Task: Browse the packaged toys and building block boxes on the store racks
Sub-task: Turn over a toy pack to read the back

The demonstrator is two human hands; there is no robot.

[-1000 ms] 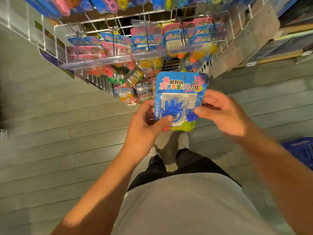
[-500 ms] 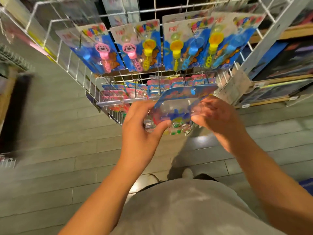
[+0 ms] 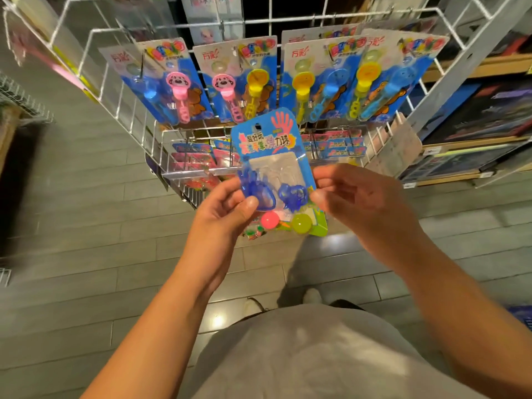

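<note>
A: What is nearest?
B: A grey shirt [image 3: 302,355], then two bare forearms reaching forward.

A: And the hands?
B: The left hand [image 3: 221,214] pinches the left edge of a blister pack [image 3: 276,174], thumb on the front. The right hand [image 3: 362,203] grips the right edge with curled fingers.

A: Describe the pack.
B: A flat blue card with a glossy clear plastic bubble. Inside sit translucent blue hand-shaped toys, and below them a pink ball [image 3: 270,220] and a yellow-green ball [image 3: 301,223]. It is held between the hands, long axis upright, leaning slightly left, hang-hole end away from the body.

A: Beyond the hands?
B: A white wire rack [image 3: 109,90]. Carded packs [image 3: 247,82] with pink, yellow and blue plastic toys hang above the fingers; smaller packs [image 3: 195,156] hang lower, behind the held card. Right of the right hand, wooden shelves [image 3: 472,70] hold flat boxes. Grey plank floor [image 3: 86,220] below.
</note>
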